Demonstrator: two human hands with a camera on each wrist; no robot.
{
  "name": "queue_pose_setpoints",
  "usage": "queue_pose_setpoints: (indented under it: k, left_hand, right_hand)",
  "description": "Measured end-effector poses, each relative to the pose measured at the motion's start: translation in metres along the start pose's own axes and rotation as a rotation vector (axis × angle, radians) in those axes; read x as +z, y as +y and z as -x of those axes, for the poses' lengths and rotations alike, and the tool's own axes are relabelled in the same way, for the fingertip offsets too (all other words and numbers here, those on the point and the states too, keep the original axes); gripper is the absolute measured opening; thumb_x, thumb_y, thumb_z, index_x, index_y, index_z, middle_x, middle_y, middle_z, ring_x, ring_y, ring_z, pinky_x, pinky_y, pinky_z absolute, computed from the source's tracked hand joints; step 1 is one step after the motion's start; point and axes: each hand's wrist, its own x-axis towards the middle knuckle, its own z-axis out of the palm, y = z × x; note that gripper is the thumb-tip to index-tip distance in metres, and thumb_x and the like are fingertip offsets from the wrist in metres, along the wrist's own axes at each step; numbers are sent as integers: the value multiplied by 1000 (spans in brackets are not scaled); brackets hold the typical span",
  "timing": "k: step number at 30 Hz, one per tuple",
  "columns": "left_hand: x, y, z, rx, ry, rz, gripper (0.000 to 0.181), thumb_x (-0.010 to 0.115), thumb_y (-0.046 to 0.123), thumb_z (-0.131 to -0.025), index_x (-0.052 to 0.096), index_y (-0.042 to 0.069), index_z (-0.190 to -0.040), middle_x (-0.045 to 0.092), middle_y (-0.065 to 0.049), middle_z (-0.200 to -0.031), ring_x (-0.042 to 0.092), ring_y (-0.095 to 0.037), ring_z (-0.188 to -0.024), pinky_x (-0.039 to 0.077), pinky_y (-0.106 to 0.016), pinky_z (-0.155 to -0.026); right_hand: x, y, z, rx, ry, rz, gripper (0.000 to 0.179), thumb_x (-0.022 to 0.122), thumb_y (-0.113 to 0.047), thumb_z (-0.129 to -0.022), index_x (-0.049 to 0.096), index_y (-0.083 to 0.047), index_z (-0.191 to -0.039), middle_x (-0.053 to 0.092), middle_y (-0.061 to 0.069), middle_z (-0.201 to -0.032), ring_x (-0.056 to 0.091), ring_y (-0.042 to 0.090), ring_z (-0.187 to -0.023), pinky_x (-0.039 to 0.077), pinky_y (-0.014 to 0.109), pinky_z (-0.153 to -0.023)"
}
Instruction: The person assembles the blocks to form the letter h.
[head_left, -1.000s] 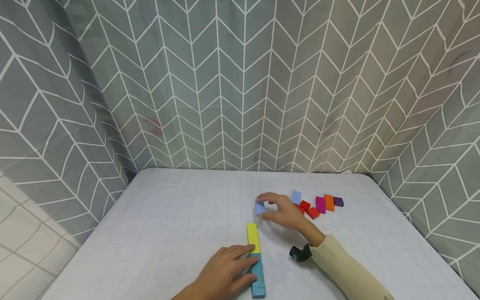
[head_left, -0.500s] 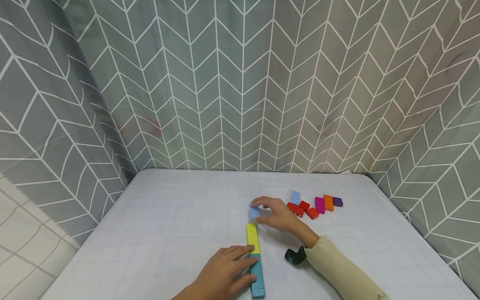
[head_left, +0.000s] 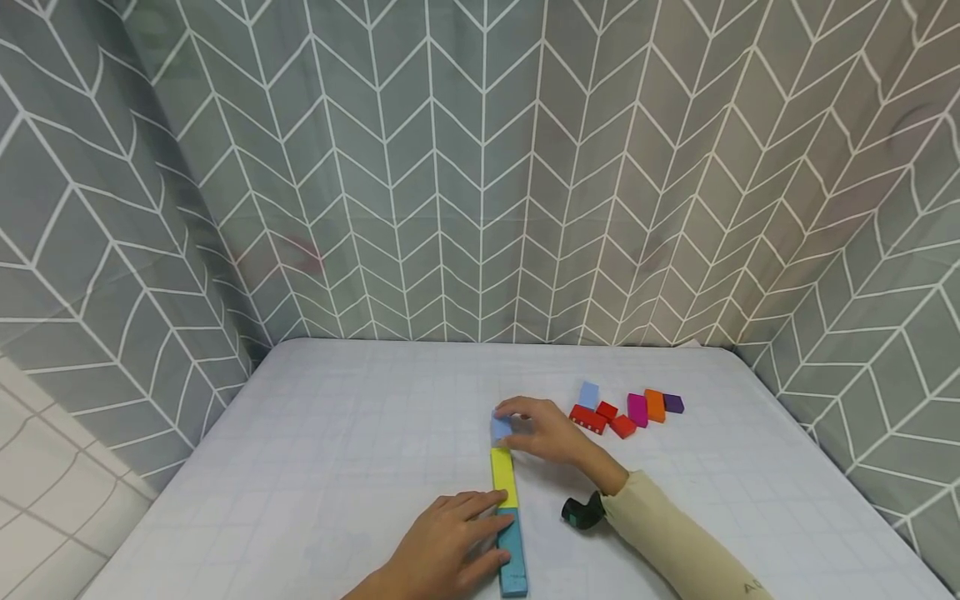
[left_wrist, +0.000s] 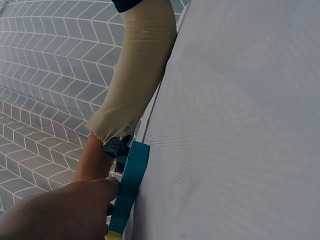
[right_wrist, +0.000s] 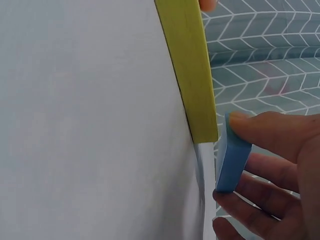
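Right hand [head_left: 551, 435] pinches a small light-blue rectangular wooden block [head_left: 501, 427] between thumb and fingertips [right_wrist: 247, 123], holding it at the far end of the flat yellow wooden bar [head_left: 503, 477]. In the right wrist view the block sits just beside the bar's end, tilted, with a thin gap visible; not seated yet.

Left hand [head_left: 450, 550] lies flat, fingers straight, pressing on the seam where the yellow bar meets the teal wooden bar [head_left: 513, 557], pinning the row to the white gridded table [head_left: 337, 450].

Handling, my read: the block looks light, rigid, smooth-painted, likely to skid on the cloth. Best grip is on the 2 long side faces, as now, leaving the end face free to butt against the yellow bar.

Spare blocks near the right edge: 3 red [head_left: 604, 417], 1 light-blue [head_left: 589, 394], 1 magenta [head_left: 637, 409], 1 orange [head_left: 655, 405], 1 purple [head_left: 673, 403].
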Motion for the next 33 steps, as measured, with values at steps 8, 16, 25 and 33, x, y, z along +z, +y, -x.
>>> queue_pose_setpoints:
  k: [8,16,25,33]
  left_hand:
    - [1,0,1,11,20,1,48,52,54,-107,69,22,-138,57,1,-148,56,-17,-131,54,-45,-97]
    - [1,0,1,0,3,15,48,53,54,-106,69,22,-138,57,1,-148,56,-17,-131,53,-45,-97]
    - [2,-1,1,8,8,15,48,52,54,-107,70,22,-138,57,1,-148,56,-17,-131,54,-45,-97]
    - [0,0,0,0,13,14,46,52,54,-107,69,24,-137,57,2,-148,56,-17,-131,53,-45,-98]
  right_hand:
    - [5,3,-1,33,-15,16,35,81,-12,-91,71,-4,-124,68,9,-131,62,28,-121,49,49,-105]
    - [8,1,0,79,-41,15,36,81,-12,-92,71,-6,-126,67,8,-133,59,28,-127,46,49,-109]
    - [7,2,0,69,-62,37,38,80,-15,-93,70,-6,-129,66,8,-136,58,28,-128,46,49,-109]
    - [6,5,-2,64,-66,43,37,80,-16,-94,71,-7,-129,66,8,-136,57,28,-131,45,50,-110]
